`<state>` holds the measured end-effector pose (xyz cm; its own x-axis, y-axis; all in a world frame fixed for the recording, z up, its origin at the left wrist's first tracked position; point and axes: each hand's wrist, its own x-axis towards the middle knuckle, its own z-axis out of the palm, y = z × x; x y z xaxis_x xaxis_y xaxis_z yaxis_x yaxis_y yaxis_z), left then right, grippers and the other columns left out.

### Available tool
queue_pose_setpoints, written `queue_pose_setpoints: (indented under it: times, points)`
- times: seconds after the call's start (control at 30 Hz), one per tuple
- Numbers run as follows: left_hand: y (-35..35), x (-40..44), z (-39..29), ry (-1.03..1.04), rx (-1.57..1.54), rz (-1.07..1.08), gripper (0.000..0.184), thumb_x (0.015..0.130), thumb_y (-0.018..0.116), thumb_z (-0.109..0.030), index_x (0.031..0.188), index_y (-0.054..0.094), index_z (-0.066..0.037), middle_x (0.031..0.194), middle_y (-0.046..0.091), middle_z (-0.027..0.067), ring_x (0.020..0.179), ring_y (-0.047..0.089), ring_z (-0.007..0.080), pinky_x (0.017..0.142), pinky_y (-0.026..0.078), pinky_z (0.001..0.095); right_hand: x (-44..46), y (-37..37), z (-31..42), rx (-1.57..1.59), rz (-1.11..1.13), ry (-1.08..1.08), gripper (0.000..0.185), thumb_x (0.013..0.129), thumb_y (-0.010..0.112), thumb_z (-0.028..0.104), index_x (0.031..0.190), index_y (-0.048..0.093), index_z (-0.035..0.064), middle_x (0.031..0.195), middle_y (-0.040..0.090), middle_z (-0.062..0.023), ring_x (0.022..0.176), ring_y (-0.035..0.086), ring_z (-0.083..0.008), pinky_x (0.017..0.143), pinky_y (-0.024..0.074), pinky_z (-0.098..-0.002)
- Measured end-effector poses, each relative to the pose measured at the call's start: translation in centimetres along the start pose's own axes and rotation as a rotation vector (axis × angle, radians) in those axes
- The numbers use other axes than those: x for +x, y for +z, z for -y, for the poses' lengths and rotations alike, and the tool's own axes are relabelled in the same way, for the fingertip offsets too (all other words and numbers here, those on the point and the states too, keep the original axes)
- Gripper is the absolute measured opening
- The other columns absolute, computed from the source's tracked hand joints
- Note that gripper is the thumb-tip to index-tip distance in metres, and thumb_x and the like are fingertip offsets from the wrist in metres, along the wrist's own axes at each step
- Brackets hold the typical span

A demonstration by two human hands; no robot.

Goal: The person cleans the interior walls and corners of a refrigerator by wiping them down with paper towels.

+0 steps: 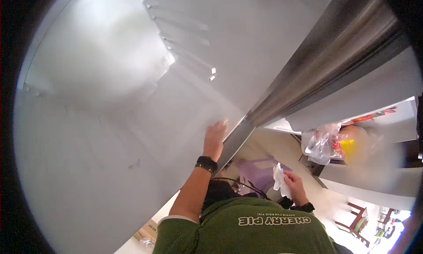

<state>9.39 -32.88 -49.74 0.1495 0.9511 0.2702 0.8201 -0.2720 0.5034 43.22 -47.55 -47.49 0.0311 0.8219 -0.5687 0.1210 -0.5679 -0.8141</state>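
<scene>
White tissue in curled right hand

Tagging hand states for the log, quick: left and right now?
Left hand: fingers curled, over the white panel; whether it grips anything can't be told.
Right hand: closed on a crumpled white tissue.

Left hand blurred, grip unclear; 2 pale pieces too small to identify.

White compartment at right holds clear plastic bag, red packaging, yellow item, contents partly blurred. Pale floor below: purple plastic item standing on it, type unclear; wooden chair farther right, legs on floor, overexposed there.
</scene>
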Motion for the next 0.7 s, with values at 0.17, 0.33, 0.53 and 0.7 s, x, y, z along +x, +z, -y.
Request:
queue_pose_setpoints:
  times: [0.17,0.33,0.53,0.7]
  points:
    - [-1.6,-5.2,2.1,-0.154,0.132,-0.115,0.037,0.073,0.048,0.005,0.107,0.059,-0.007,0.103,0.059,0.0087,0.096,0.052,0.0260,0.083,0.039,0.0370,0.1,-0.7,-0.7,-0.049,-0.004,-0.017,0.030,0.087,0.053,0.014,0.112,0.058,-0.0010,0.087,0.061,-0.0045,0.075,0.055,-0.0095,0.067,0.0445,-0.0225]
    - [-4.3,-10.0,3.7,-0.386,0.326,-0.137,0.037,0.072,0.053,0.000,0.108,0.058,-0.007,0.104,0.056,0.0090,0.099,0.050,0.0271,0.086,0.038,0.0385,0.1,-1.5,-1.5,-0.041,-0.015,-0.014,0.030,0.086,0.054,0.014,0.113,0.058,-0.0009,0.085,0.061,-0.0043,0.074,0.055,-0.0094,0.065,0.0443,-0.0223]
    - [-5.6,-14.6,5.5,-0.602,0.678,-0.176,0.037,0.076,0.052,-0.003,0.113,0.054,-0.002,0.112,0.052,0.0135,0.108,0.046,0.0285,0.092,0.039,0.0392,-0.1,-1.4,-1.4,-0.044,-0.001,-0.035,0.030,0.087,0.052,0.013,0.113,0.057,-0.0028,0.090,0.061,-0.0054,0.076,0.056,-0.0106,0.067,0.0451,-0.0234]
    - [-4.5,-15.3,6.1,-0.693,0.528,-0.223,0.035,0.080,0.050,-0.003,0.114,0.052,0.001,0.120,0.050,0.0170,0.113,0.044,0.0303,0.097,0.037,0.0381,-0.3,-2.3,-2.2,-0.050,0.032,-0.084,0.031,0.086,0.053,0.014,0.112,0.058,-0.0016,0.089,0.061,-0.0046,0.075,0.055,-0.0107,0.065,0.0446,-0.0238]
